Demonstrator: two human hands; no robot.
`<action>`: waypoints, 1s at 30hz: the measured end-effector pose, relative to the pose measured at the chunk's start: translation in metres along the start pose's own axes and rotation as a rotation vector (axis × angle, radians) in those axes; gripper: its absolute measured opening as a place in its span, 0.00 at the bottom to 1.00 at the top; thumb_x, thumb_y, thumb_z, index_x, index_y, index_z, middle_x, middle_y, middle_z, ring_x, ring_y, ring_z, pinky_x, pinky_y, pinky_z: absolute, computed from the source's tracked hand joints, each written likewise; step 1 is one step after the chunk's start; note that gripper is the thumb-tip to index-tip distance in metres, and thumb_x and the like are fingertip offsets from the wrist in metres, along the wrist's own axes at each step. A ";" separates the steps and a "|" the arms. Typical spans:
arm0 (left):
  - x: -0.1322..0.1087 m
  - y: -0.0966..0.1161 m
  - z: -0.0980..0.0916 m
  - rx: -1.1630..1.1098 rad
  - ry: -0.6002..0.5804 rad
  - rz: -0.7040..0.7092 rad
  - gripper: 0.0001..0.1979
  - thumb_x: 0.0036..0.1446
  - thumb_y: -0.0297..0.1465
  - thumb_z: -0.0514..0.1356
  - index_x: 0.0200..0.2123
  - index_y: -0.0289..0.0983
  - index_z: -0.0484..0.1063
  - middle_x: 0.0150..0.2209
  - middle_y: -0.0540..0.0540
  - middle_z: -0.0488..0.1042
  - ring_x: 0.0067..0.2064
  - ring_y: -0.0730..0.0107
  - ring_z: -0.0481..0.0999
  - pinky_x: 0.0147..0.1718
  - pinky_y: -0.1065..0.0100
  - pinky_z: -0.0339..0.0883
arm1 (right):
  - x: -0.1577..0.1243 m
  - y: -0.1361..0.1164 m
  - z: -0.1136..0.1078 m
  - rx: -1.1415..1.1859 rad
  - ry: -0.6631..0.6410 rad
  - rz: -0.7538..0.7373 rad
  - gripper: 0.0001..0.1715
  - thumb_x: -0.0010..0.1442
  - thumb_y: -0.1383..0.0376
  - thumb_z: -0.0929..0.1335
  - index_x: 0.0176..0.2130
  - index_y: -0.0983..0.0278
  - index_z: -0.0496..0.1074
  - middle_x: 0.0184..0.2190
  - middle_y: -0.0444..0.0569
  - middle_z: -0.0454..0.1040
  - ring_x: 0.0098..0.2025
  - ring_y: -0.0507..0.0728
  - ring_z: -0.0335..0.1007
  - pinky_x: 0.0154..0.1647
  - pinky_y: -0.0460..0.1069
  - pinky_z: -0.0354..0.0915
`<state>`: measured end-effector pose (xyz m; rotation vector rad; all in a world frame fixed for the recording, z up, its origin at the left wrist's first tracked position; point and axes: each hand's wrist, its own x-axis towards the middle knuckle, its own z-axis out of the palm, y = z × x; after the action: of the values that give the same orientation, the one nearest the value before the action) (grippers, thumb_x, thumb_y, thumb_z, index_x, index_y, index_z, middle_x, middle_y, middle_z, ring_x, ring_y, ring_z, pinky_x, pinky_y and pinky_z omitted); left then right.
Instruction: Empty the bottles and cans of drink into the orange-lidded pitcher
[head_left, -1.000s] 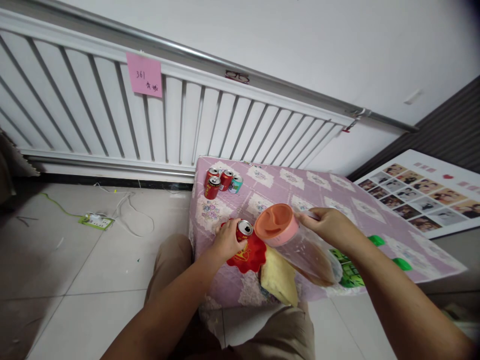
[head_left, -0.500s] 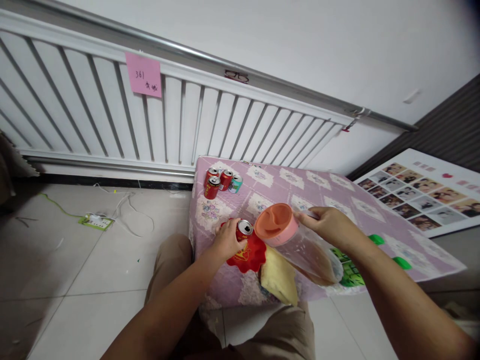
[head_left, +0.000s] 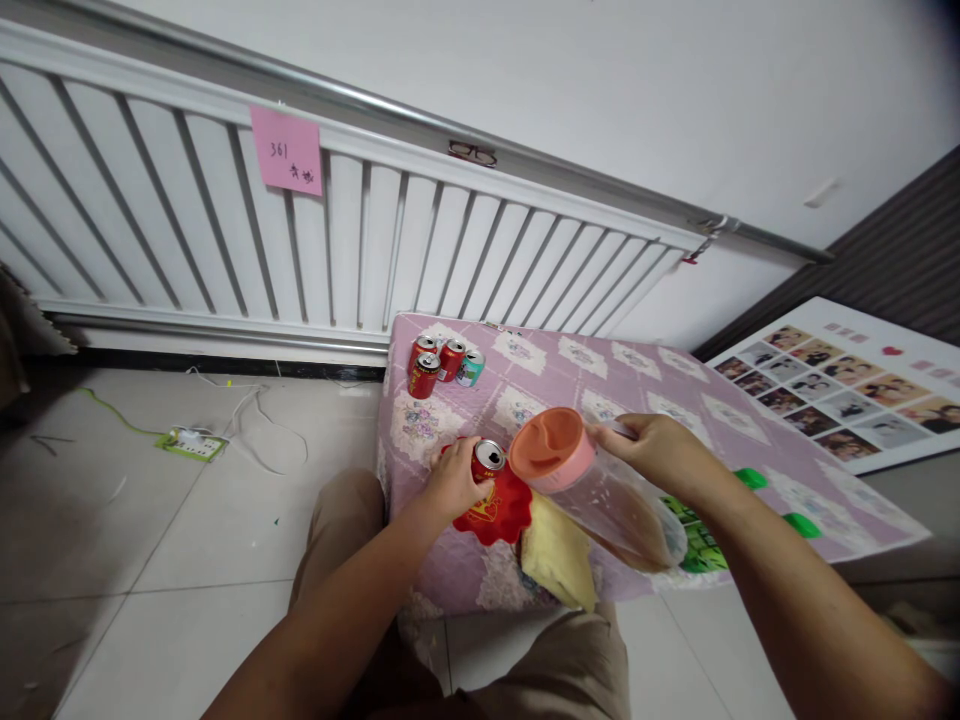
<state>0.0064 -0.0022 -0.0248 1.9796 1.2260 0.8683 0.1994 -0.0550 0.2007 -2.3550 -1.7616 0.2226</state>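
My left hand (head_left: 457, 482) is closed around an opened red can (head_left: 490, 457), upright over a red scalloped tray (head_left: 510, 512). My right hand (head_left: 654, 452) grips the handle of a clear plastic pitcher (head_left: 619, 510) with an orange lid (head_left: 559, 465). The pitcher lies tilted, its lid end close beside the can's top, and brownish liquid shows in its lower part. I cannot make out any stream between them. A folded yellow cloth (head_left: 556, 555) rests just right of the tray, partly below the pitcher.
Several cans, red ones (head_left: 424, 376) and a teal one (head_left: 470, 368), stand at the far left of the flowered bed-like surface (head_left: 585, 355). Green packaging (head_left: 701, 545) lies right, partly behind my forearm. Behind are a radiator (head_left: 435, 240) and a photo board (head_left: 862, 380); a power strip (head_left: 191, 442) is on the floor.
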 end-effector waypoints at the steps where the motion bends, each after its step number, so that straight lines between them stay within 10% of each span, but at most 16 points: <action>1: 0.000 0.000 0.000 0.000 0.001 0.000 0.33 0.49 0.31 0.68 0.58 0.42 0.62 0.57 0.41 0.72 0.59 0.50 0.70 0.60 0.48 0.58 | 0.000 0.000 0.000 -0.001 0.001 0.004 0.27 0.52 0.43 0.63 0.18 0.59 0.54 0.15 0.39 0.52 0.20 0.50 0.49 0.23 0.49 0.47; 30: 0.000 0.000 0.002 -0.017 -0.002 -0.012 0.34 0.49 0.31 0.69 0.59 0.42 0.63 0.57 0.41 0.72 0.59 0.49 0.70 0.61 0.48 0.56 | 0.006 0.009 0.007 -0.022 0.022 -0.017 0.30 0.53 0.40 0.64 0.18 0.60 0.61 0.15 0.40 0.57 0.20 0.51 0.53 0.23 0.49 0.49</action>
<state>0.0077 -0.0023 -0.0260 1.9577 1.2242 0.8684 0.2079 -0.0514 0.1914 -2.3467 -1.7825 0.1749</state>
